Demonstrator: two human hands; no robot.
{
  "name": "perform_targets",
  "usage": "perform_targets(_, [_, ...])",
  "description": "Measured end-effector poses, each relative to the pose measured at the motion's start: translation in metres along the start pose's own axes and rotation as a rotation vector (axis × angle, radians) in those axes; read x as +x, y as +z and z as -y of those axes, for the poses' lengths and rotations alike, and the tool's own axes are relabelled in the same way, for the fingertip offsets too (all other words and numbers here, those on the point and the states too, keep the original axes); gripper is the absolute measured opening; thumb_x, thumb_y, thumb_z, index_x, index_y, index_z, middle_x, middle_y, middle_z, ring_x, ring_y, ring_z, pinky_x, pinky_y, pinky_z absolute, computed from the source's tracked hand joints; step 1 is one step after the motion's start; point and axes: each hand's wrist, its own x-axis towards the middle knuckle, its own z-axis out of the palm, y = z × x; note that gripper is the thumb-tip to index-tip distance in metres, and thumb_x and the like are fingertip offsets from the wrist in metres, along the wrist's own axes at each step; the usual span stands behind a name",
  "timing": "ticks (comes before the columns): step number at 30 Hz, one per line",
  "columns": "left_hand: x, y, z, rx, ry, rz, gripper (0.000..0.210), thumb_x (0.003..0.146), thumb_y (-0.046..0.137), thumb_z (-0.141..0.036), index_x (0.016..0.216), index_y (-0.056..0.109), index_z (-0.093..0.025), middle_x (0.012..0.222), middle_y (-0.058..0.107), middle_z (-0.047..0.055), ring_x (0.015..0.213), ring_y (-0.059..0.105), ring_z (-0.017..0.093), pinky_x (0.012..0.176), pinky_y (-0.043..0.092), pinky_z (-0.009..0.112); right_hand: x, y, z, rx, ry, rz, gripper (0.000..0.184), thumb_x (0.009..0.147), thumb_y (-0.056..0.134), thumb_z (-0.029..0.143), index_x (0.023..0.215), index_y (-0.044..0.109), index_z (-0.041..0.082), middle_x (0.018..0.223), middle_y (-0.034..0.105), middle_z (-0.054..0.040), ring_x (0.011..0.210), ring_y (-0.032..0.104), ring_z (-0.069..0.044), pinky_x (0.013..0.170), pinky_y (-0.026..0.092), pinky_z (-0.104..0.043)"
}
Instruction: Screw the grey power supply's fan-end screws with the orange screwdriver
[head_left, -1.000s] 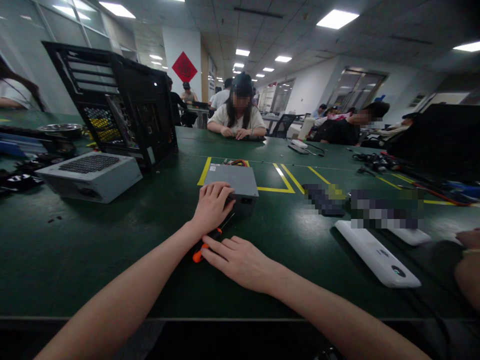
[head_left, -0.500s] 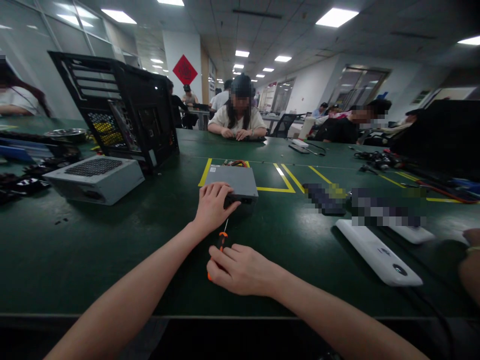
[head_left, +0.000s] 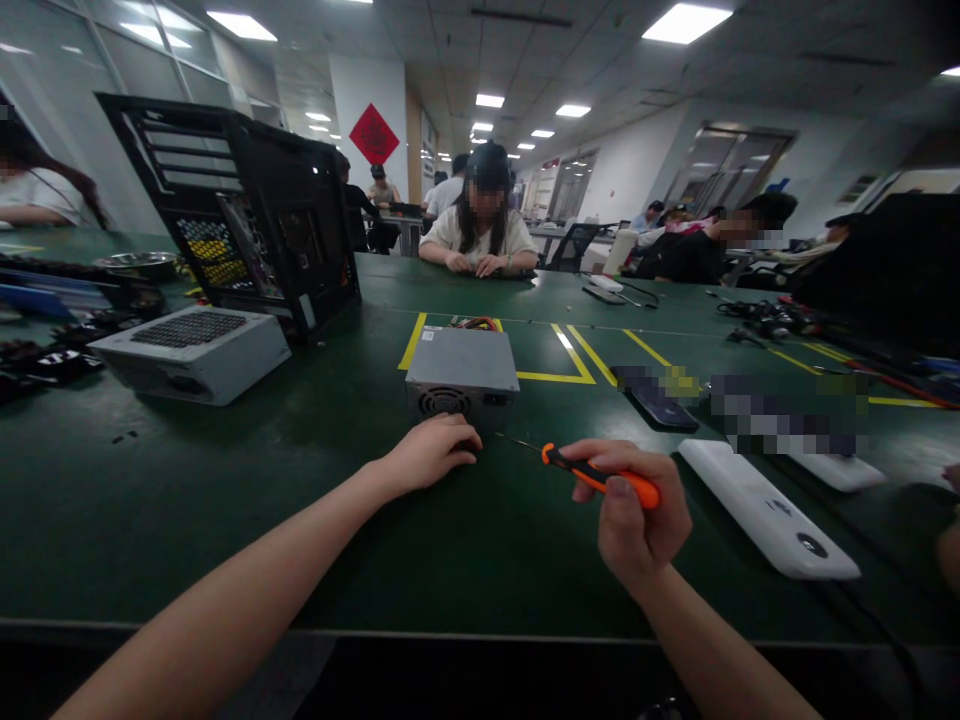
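Note:
A grey computer power supply (head_left: 461,358) lies on the green table (head_left: 315,560) in front of me, its fan grille and socket facing my way. Just before its lower front edge is my left hand (head_left: 431,452), fingers curled and closed; whatever is in them, if anything, is hidden. My right hand (head_left: 646,505) is closed around the handle of an orange and black screwdriver (head_left: 592,470). The thin shaft points left, its tip apart from the power supply and a little to the right of my left fingers.
A second power supply (head_left: 195,355) and an open black computer case (head_left: 262,220) stand at left. To the right lie a phone (head_left: 652,395), a long white device (head_left: 769,510) and tangled cables (head_left: 772,320). A co-worker (head_left: 480,230) sits opposite. Yellow tape (head_left: 555,378) marks the tabletop.
My right hand has swung right and tilted the screwdriver away from the power supply. My left hand has slid from its top edge down to its lower front, uncovering the fan grille.

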Motion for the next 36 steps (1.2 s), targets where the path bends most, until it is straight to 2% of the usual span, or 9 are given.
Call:
perform_targets(8, [0.009, 0.012, 0.007, -0.160, -0.083, -0.021, 0.006, 0.079, 0.059, -0.022, 0.081, 0.063, -0.019, 0.087, 0.058, 0.003, 0.084, 0.054, 0.017, 0.077, 0.041, 0.030, 0.003, 0.001, 0.000, -0.022, 0.057, 0.043, 0.012, 0.086, 0.045, 0.015, 0.091, 0.054, 0.019, 0.087, 0.063, -0.0026, 0.049, 0.050, -0.006, 0.046, 0.044, -0.024])
perform_targets(11, [0.011, 0.012, 0.005, -0.412, -0.156, -0.027, 0.010, 0.081, 0.056, -0.025, 0.085, 0.060, -0.017, 0.088, 0.060, 0.003, 0.083, 0.055, 0.016, 0.075, 0.042, 0.029, 0.003, 0.002, 0.001, 0.006, 0.068, 0.033, 0.011, 0.086, 0.044, 0.017, 0.090, 0.054, 0.019, 0.086, 0.064, -0.0027, 0.048, 0.050, -0.006, 0.043, 0.043, -0.023])
perform_targets(14, [0.013, 0.013, 0.003, -0.736, -0.192, 0.018, 0.010, 0.081, 0.056, -0.025, 0.084, 0.056, -0.016, 0.083, 0.061, 0.003, 0.080, 0.057, 0.014, 0.073, 0.043, 0.029, 0.002, 0.003, 0.001, 0.053, 0.074, -0.019, 0.011, 0.087, 0.043, 0.019, 0.089, 0.054, 0.019, 0.085, 0.064, -0.0030, 0.048, 0.052, -0.007, 0.039, 0.041, -0.022])
perform_targets(17, [0.013, 0.013, 0.001, -0.915, -0.217, 0.042, 0.010, 0.078, 0.060, -0.023, 0.082, 0.056, -0.015, 0.080, 0.061, 0.002, 0.078, 0.057, 0.013, 0.073, 0.042, 0.027, 0.001, 0.004, 0.000, 0.091, 0.072, -0.054, 0.012, 0.087, 0.043, 0.019, 0.089, 0.055, 0.019, 0.084, 0.065, -0.0034, 0.051, 0.054, -0.009, 0.039, 0.041, -0.022])
perform_targets(26, [0.014, 0.013, 0.001, -1.004, -0.253, 0.049, 0.017, 0.074, 0.065, -0.028, 0.081, 0.058, -0.014, 0.077, 0.062, 0.002, 0.074, 0.056, 0.012, 0.071, 0.041, 0.027, 0.003, 0.005, 0.002, 0.085, 0.089, 0.006, 0.012, 0.087, 0.043, 0.019, 0.090, 0.054, 0.020, 0.086, 0.064, -0.0034, 0.051, 0.054, -0.008, 0.041, 0.043, -0.023])
perform_targets(28, [0.013, 0.012, 0.002, -1.028, -0.263, 0.033, 0.018, 0.073, 0.066, -0.028, 0.081, 0.058, -0.014, 0.077, 0.061, 0.002, 0.074, 0.056, 0.012, 0.071, 0.041, 0.027, 0.004, 0.005, 0.004, 0.058, 0.098, 0.025, 0.010, 0.086, 0.045, 0.017, 0.090, 0.054, 0.020, 0.087, 0.063, -0.0030, 0.051, 0.053, -0.008, 0.044, 0.045, -0.024])
perform_targets(32, [0.011, 0.005, 0.003, -1.111, -0.279, -0.021, 0.019, 0.071, 0.069, -0.028, 0.080, 0.058, -0.014, 0.076, 0.059, 0.001, 0.072, 0.054, 0.011, 0.070, 0.041, 0.026, 0.009, 0.002, 0.005, -0.079, 0.102, 0.018, 0.009, 0.082, 0.051, 0.016, 0.086, 0.058, 0.020, 0.087, 0.060, -0.0035, 0.072, 0.058, -0.013, 0.053, 0.048, -0.026])
perform_targets(34, [0.010, -0.002, 0.004, -1.162, -0.298, -0.090, 0.020, 0.071, 0.069, -0.029, 0.079, 0.058, -0.014, 0.076, 0.058, 0.000, 0.071, 0.053, 0.010, 0.070, 0.042, 0.026, 0.013, 0.001, 0.004, -0.163, 0.140, 0.033, 0.008, 0.082, 0.052, 0.018, 0.083, 0.060, 0.020, 0.084, 0.058, -0.0031, 0.075, 0.058, -0.014, 0.056, 0.049, -0.026])
perform_targets(36, [0.009, -0.010, 0.004, -1.203, -0.326, -0.196, 0.021, 0.071, 0.069, -0.031, 0.078, 0.057, -0.015, 0.076, 0.057, 0.000, 0.071, 0.053, 0.010, 0.070, 0.043, 0.026, 0.016, 0.001, 0.002, -0.218, 0.251, 0.092, 0.007, 0.082, 0.053, 0.021, 0.081, 0.060, 0.019, 0.081, 0.057, -0.0020, 0.069, 0.058, -0.012, 0.056, 0.049, -0.026])
